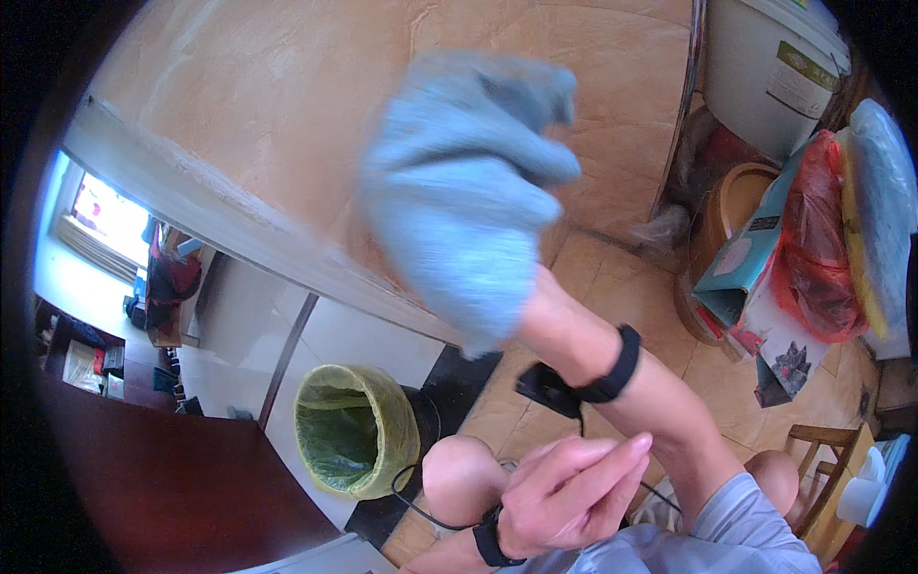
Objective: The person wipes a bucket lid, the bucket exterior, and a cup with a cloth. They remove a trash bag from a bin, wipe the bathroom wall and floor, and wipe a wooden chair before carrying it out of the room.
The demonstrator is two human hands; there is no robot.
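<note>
My right hand is raised over the tan tiled surface, covered to the wrist by a light blue cloth covering shaped like a loose glove. Finger-like folds bulge on its right side. Motion blurs it and the fingers inside are hidden. Below the right forearm, my left hand is closed, its fingers pressed together and their tips pointing right. Nothing shows between them. Each wrist wears a black band, and a small black device with a cable hangs from the right one.
A bin with a yellow liner stands at left, beside a dark red panel. At right are a white bucket, a round brown container, a red plastic bag, cardboard boxes and a wooden stool.
</note>
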